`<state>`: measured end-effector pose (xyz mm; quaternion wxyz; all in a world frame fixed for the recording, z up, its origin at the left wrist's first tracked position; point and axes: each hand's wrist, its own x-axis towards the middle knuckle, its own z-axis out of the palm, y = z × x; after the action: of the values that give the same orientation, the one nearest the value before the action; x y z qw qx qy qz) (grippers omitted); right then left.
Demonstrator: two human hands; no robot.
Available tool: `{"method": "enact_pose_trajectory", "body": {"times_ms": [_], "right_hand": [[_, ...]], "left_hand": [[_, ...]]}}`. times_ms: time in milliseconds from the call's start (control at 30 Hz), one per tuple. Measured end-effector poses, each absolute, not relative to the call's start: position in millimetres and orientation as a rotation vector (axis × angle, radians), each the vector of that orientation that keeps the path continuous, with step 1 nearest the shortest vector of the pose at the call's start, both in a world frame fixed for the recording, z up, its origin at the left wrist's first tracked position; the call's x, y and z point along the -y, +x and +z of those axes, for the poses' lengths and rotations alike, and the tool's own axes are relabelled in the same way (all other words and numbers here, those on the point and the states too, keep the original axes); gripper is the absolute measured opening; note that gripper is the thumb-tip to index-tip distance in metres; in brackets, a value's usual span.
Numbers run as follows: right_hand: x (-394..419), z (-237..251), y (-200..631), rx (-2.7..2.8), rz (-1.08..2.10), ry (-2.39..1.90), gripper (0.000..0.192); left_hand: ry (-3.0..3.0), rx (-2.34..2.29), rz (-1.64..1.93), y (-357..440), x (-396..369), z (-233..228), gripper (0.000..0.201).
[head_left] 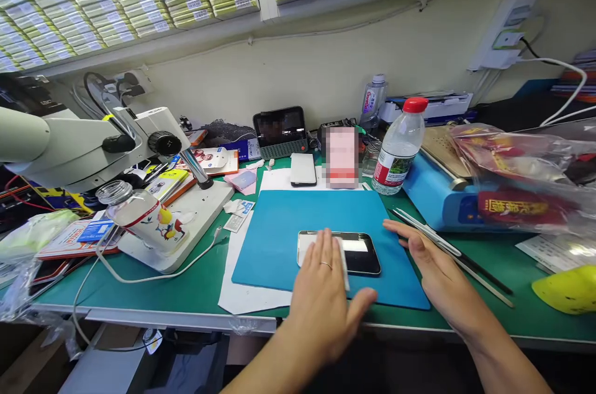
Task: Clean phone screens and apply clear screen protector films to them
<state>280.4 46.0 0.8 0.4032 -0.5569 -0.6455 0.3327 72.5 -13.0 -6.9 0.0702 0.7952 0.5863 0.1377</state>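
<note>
A smartphone (365, 252) with a dark, glossy screen lies face up on the blue work mat (270, 226). My left hand (323, 288) rests flat over its left half, fingers straight and a ring on one of them. Beneath that palm, a thin white sheet like a wipe (345, 264) is pressed on the screen; most of it is hidden by the hand. At the mat's right edge, my right hand (435, 270) is held open with its fingers stretched out, apart from the phone. Slim tools like tweezers (440, 239) lie beside it.
On the left stand a microscope (162, 139) and a glass jar (144, 220), with a white cable (181, 273) nearby. A red-capped bottle (398, 149), a blue machine (433, 195) and a plastic bag (535, 164) are at right. Behind the mat is another phone (303, 169).
</note>
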Motion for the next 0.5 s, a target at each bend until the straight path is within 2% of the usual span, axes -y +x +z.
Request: {"method": "enact_pose_trajectory", "body": {"times_ms": [200, 400, 500], "right_hand": [[-45.2, 2.6, 277.1, 1.626, 0.848, -1.414, 0.063], [-47.1, -3.2, 278.7, 1.611, 0.845, -1.360, 0.061], [-48.7, -7.9, 281.1, 1.614, 0.852, -1.337, 0.059]], "left_hand": [[2.319, -1.932, 0.320, 55.9, -10.2, -1.0, 0.084], [2.374, -1.799, 0.327, 105.6, -28.5, 4.9, 0.097], [2.408, -1.721, 0.311, 128.1, -30.2, 7.2, 0.096]]}}
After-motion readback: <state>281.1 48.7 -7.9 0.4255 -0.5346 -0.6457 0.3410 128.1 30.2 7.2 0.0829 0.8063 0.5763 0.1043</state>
